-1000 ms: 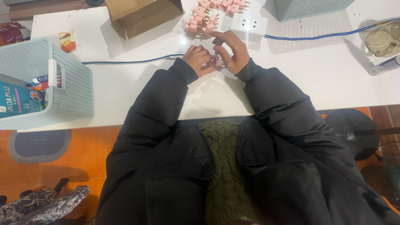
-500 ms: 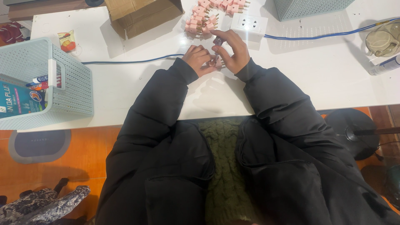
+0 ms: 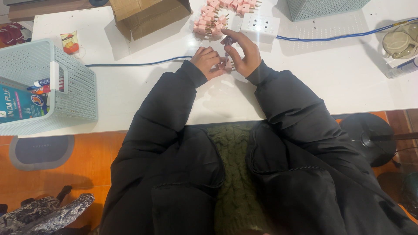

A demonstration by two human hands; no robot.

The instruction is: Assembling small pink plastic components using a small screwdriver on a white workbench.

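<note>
Surface (image 3: 130, 93): white; carries everything named here
Basket (image 3: 76, 85): pale blue, far left of the socket block
Cardboard box (image 3: 150, 15): left of the socket block
Socket block (image 3: 260, 27): white, with a blue cable (image 3: 135, 64)
Plug pile (image 3: 213, 19): pink, just left of the socket block
Right hand (image 3: 246, 54): below the socket block; fingers pinched on a small dark part (image 3: 227, 41)
Left hand (image 3: 208, 62): fingers curled around a pink plug (image 3: 227, 65), touching the right hand

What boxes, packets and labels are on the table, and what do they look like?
Cardboard box: table's far edge, brown, open.
Snack packet: far left, small, yellow and red.
Blue carton: inside the pale green basket, flat, rectangular.
No screens.
</note>
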